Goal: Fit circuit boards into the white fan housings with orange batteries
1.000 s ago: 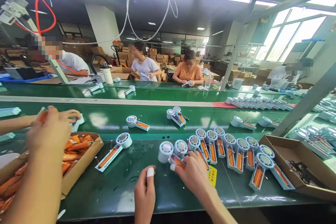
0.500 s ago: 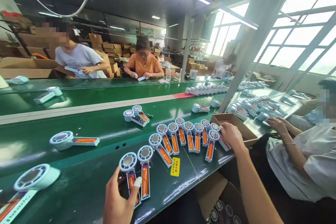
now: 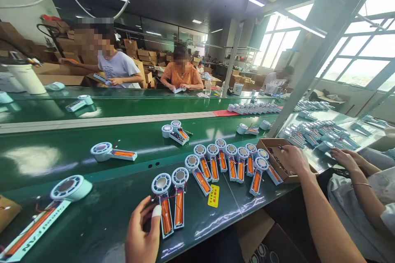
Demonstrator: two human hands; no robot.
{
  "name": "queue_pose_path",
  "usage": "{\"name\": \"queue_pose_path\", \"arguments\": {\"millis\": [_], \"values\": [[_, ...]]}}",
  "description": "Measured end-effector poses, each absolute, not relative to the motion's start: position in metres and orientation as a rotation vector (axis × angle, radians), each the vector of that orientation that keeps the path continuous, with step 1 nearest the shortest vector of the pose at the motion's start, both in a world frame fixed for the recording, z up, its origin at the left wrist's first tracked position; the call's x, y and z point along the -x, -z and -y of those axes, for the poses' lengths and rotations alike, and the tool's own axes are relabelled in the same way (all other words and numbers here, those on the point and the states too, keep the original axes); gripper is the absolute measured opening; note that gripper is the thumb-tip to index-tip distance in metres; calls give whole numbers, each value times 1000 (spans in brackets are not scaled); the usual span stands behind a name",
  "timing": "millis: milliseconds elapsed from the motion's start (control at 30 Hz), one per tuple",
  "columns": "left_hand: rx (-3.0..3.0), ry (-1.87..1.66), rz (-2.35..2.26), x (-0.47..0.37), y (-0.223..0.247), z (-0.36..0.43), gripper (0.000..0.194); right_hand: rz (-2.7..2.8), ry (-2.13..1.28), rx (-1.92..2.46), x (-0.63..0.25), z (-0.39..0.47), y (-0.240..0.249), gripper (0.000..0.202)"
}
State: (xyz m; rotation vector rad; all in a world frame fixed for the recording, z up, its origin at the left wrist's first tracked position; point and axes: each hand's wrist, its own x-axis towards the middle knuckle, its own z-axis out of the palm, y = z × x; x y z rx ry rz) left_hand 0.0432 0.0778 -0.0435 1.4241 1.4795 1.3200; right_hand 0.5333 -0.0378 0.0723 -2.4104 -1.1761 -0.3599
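The nearest fan unit (image 3: pixel 166 213) is lying on the green worktable (image 3: pixel 92 222), its orange insert facing up. It is sitting just right of the left hand (image 3: pixel 143 230), its long axis running from the round head at the far end toward the worker, slanting slightly right. A second fan unit (image 3: pixel 179 209) is lying close beside it, nearly parallel.

The left hand is the nearer one, half curled, its white-capped thumb lying along the handle's left edge; I cannot tell whether it is gripping. The right hand (image 3: pixel 294 158) is poised well apart, its curled fingers over the cardboard box (image 3: pixel 291 178) of small dark parts; whether they are pinching a part I cannot tell. Between the hands, a fanned group of similar units (image 3: pixel 231 150) is lying.

A larger-looking fan unit (image 3: pixel 46 228) at far left is showing "speed FAN". A yellow card (image 3: pixel 213 196) is bearing apparently Chinese characters, too small to be reading surely. A co-worker's hand (image 3: pixel 345 158) is appearing beyond the box.
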Motion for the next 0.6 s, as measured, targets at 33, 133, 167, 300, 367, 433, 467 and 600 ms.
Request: {"name": "queue_pose_path", "arguments": {"millis": [33, 133, 167, 300, 367, 433, 467, 600], "values": [[-1456, -1417, -1490, -41, 41, -75, 52, 1170, 362, 2359, -520, 36, -78, 31], [-1686, -1633, -1454, -37, 27, -56, 27, 1284, 261, 2132, -441, 20, -82, 31], [-1756, -1611, -1400, -38, 21, -47, 23, 1374, 179, 2029, -404, 14, -79, 31], [-1680, -1221, -1198, -48, 4, -12, 36, 1677, -328, 1495, -246, 4, -58, 24], [-1414, -1149, -1321, -49, 4, -2, 47, 1709, -566, 1327, -194, 5, -52, 31], [-1136, -1105, -1462, -43, 7, -3, 51, 1792, -796, 1199, -169, 2, -51, 37], [-1050, -1085, -1484, -37, 9, -6, 51, 1833, -879, 1164, -164, -3, -50, 37], [-1025, -1143, -1443, -18, 13, -32, 56, 1926, -629, 1422, -161, -35, -40, 29]]}}
